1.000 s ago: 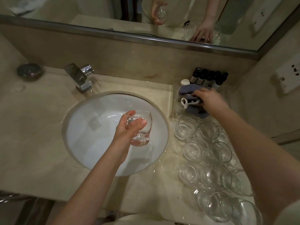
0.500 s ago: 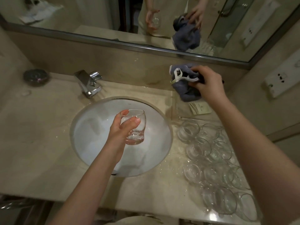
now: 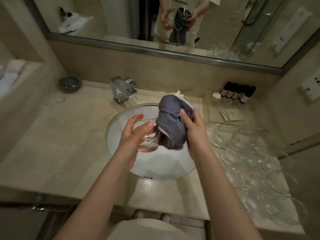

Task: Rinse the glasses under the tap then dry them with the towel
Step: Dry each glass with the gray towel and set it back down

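Observation:
My left hand (image 3: 132,134) grips a clear glass tumbler (image 3: 148,143) upright over the white sink basin (image 3: 162,168). My right hand (image 3: 192,129) holds a bunched grey towel (image 3: 170,122) right beside the glass, its lower folds touching the glass's right side. The chrome tap (image 3: 123,91) stands at the back left of the basin; no water runs from it. Several more clear glasses (image 3: 245,158) sit packed together on the counter to the right.
A row of small dark bottles (image 3: 238,92) and a paper packet (image 3: 231,114) lie at the back right. A dark round dish (image 3: 69,84) sits back left. The mirror spans the wall above. A wall socket (image 3: 311,89) is at far right.
My right hand lifted the grey towel from the back-right counter and brought it left to the glass. My left hand kept the glass over the basin.

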`<state>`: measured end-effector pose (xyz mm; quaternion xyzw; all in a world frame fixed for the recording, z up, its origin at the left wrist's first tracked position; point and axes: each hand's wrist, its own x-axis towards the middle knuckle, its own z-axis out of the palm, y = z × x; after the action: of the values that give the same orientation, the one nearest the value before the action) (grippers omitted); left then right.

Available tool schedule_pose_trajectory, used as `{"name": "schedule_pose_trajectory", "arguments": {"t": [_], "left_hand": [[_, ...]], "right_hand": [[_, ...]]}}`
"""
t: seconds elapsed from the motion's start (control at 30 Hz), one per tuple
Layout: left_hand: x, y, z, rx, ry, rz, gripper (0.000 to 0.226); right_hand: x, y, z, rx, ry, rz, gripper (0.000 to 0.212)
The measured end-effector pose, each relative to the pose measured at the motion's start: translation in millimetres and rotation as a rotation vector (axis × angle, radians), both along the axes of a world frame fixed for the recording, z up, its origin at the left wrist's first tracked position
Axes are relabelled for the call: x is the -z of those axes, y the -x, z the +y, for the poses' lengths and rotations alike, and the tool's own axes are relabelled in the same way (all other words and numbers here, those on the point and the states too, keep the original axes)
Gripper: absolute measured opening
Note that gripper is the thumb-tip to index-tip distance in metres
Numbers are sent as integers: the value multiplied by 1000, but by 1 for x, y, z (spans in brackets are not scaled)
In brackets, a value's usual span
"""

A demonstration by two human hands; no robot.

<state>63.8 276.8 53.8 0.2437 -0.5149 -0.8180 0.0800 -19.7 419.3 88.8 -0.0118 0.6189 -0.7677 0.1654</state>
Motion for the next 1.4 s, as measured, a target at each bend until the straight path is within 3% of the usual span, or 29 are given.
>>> {"name": "schedule_pose_trajectory", "arguments": {"t": [0.1, 0.23, 0.4, 0.53, 0.63, 0.77, 0.9, 1.03, 1.13, 1.27, 1.33, 1.4], "left_hand": [[-4, -12, -11, -2, -43, 7, 64], [-5, -20, -17, -16, -70, 21, 74], [-6, -24, -24, -11, -54, 26, 85], [-11, -24, -27, -1, -50, 67, 83], [-15, -23, -23, 23, -21, 68, 78], [-19, -21, -15, 6, -21, 69, 77], [-30, -17, -8, 11, -41, 94, 99], [-39, -15, -3, 20, -28, 140, 83], [-43, -12, -2, 7, -13, 145, 78], [-48, -10, 1, 26, -1, 173, 74], [-51, -9, 1, 61, 9, 187, 74], [-52, -8, 0, 90, 18, 200, 75]], "right_hand": [[7, -19, -19, 60, -85, -20, 23], [17, -39, -35, 45, -302, 114, 25], [15, -52, -37, -70, -301, 268, 78], [15, -57, -29, -213, -493, 453, 103], [18, -60, -23, -244, -545, 472, 86], [19, -57, -14, -190, -773, 611, 66], [17, -50, -7, -80, -824, 619, 54], [7, -46, 1, 29, -827, 729, 46], [-8, -38, 6, 13, -695, 787, 34], [-23, -31, 11, 75, -396, 617, 35], [-27, -30, 12, 89, -351, 542, 37], [-29, -28, 10, 75, -332, 554, 23]]}}
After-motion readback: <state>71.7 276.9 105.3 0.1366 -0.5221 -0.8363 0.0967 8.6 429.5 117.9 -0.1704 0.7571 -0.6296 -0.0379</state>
